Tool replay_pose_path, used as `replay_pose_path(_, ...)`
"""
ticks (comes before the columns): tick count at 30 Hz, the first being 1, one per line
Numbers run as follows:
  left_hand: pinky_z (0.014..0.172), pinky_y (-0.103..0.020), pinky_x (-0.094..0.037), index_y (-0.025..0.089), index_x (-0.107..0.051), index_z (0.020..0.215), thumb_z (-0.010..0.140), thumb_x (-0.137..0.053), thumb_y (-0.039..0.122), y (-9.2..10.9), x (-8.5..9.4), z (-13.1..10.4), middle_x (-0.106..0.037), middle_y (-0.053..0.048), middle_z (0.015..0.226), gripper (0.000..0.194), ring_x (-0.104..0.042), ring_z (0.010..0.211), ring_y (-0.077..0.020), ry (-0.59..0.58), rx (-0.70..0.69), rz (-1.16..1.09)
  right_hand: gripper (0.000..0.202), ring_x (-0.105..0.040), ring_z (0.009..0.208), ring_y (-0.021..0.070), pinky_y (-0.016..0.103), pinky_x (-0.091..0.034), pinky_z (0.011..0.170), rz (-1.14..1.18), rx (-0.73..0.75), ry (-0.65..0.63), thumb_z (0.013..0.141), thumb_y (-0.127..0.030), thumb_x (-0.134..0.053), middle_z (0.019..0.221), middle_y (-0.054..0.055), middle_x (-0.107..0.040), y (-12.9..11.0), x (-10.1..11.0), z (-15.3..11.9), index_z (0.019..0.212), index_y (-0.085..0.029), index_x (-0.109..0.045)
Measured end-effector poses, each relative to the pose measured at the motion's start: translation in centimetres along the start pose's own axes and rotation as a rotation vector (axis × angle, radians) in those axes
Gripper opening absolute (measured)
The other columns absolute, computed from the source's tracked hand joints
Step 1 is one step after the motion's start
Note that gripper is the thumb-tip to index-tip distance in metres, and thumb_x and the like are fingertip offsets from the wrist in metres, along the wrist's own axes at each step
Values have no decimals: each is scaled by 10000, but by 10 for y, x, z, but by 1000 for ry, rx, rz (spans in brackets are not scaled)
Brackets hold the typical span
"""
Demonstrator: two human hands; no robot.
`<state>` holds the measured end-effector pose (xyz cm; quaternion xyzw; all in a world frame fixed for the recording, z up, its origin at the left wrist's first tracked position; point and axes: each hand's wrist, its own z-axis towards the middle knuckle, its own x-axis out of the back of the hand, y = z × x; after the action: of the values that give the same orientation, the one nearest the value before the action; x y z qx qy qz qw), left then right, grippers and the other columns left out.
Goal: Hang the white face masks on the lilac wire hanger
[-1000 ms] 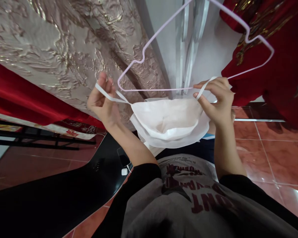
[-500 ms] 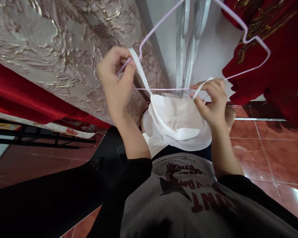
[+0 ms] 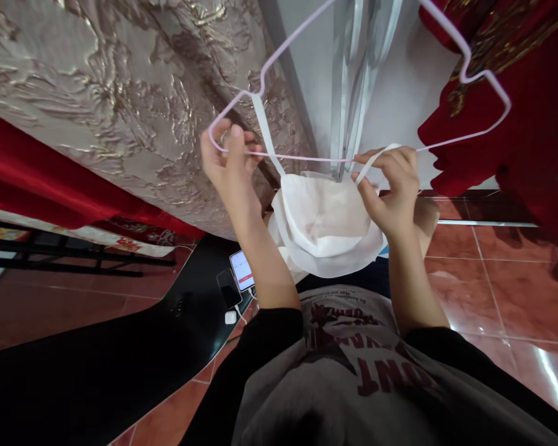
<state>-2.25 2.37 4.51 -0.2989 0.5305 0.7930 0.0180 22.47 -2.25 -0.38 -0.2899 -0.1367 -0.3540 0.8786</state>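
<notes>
A pale pink hanger [image 3: 307,158] spans the view in front of me. One strap of a white garment [image 3: 328,217] hangs from the notch at the hanger's left shoulder. My left hand [image 3: 232,155] is at the hanger's lower left corner, its fingers curled round the bar, with the thumb raised. My right hand [image 3: 393,186] pinches the other white strap [image 3: 376,162] close to the bottom bar, which passes behind its fingers. The garment's gathered body hangs between both hands, above my lap.
A black tabletop [image 3: 177,316] at the left carries a lit phone [image 3: 242,271], a dark phone [image 3: 229,288] and a white charger [image 3: 230,317]. Embossed beige fabric [image 3: 134,111] hangs at the left, red fabric [image 3: 516,124] at the right.
My left hand has moved down from the notch to the hanger's lower corner and released the left strap, which now rests on the hanger. The phones have come into view.
</notes>
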Motion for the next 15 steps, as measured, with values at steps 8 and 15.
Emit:
replay_pose_path(8, 978, -369, -622, 260, -647, 996, 1231, -466, 216, -32, -12, -32, -753, -36, 882, 299, -799, 948, -215, -58, -33, -70, 431, -740, 1362, 318, 595, -601, 1197, 149, 60, 302, 1058, -411, -749, 1394, 50, -773, 52, 20, -6, 1488, -384, -734)
replay_pose_path(15, 952, -403, -634, 305, -637, 963, 1213, -501, 251, -21, -6, -27, -731, -22, 816, 289, -815, 1006, -260, -48, 27, 35, 211, -845, 1089, 252, 413, -666, 988, 184, -25, 504, 1021, -342, -798, 1099, -37, -851, 87, 72, 22, 1200, -391, -898)
